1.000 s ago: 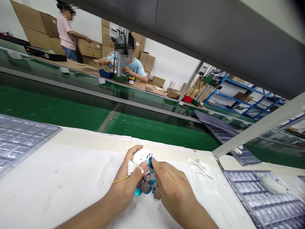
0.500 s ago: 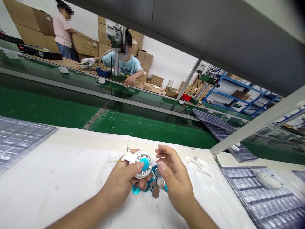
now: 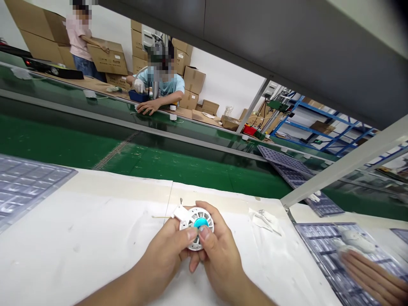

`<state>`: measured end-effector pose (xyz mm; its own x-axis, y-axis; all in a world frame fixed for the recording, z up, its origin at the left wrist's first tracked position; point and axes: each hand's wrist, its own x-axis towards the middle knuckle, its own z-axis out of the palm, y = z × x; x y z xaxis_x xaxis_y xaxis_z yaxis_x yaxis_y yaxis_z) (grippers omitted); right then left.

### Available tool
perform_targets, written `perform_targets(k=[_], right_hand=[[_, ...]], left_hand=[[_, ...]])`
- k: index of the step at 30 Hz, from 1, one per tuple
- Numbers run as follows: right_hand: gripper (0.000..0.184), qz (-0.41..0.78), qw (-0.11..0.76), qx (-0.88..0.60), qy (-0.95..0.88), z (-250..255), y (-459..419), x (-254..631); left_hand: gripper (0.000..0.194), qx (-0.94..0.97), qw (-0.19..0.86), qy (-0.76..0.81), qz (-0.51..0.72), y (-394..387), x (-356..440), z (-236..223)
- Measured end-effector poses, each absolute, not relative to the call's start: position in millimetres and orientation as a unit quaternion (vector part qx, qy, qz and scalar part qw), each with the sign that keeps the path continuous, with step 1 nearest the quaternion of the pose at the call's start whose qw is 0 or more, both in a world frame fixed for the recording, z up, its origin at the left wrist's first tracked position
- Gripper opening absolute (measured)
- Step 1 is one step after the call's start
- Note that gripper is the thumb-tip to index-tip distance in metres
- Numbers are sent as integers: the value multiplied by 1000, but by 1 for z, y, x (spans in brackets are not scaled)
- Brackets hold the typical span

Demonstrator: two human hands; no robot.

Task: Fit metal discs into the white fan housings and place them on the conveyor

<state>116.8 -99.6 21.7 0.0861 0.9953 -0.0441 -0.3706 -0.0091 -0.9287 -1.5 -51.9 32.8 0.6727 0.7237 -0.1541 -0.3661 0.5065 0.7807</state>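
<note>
While clasped by left hand point(image 3: 162, 250) and right hand point(image 3: 220, 255), a white vented housing point(image 3: 188, 238) is gripped | right of it: white shell point(image 3: 355, 239) held in plastic blister tray point(image 3: 318, 265)

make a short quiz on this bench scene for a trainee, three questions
1. True or false: the left hand and the right hand both touch the white vented housing.
2. What colour is the disc at the centre of the housing?
3. What runs just beyond the white-covered bench? A: a green conveyor belt. B: a wooden pallet. C: a sink.

Key: 1 true; 2 teal; 3 A
</note>
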Motion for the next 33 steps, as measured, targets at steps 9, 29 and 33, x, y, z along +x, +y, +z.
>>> perform_targets(k=[9, 29, 33], right_hand=[[47, 535, 614, -429, -391, 21, -98, 114], [24, 466, 602, -601, -246, 41, -22, 164], [29, 386, 546, -691, -276, 46, -29, 223]], left_hand=[[32, 369, 823, 253, 350, -58, 2, 30], [47, 646, 468, 483, 362, -14, 3, 29], [50, 653, 480, 511, 288, 8, -8, 17]])
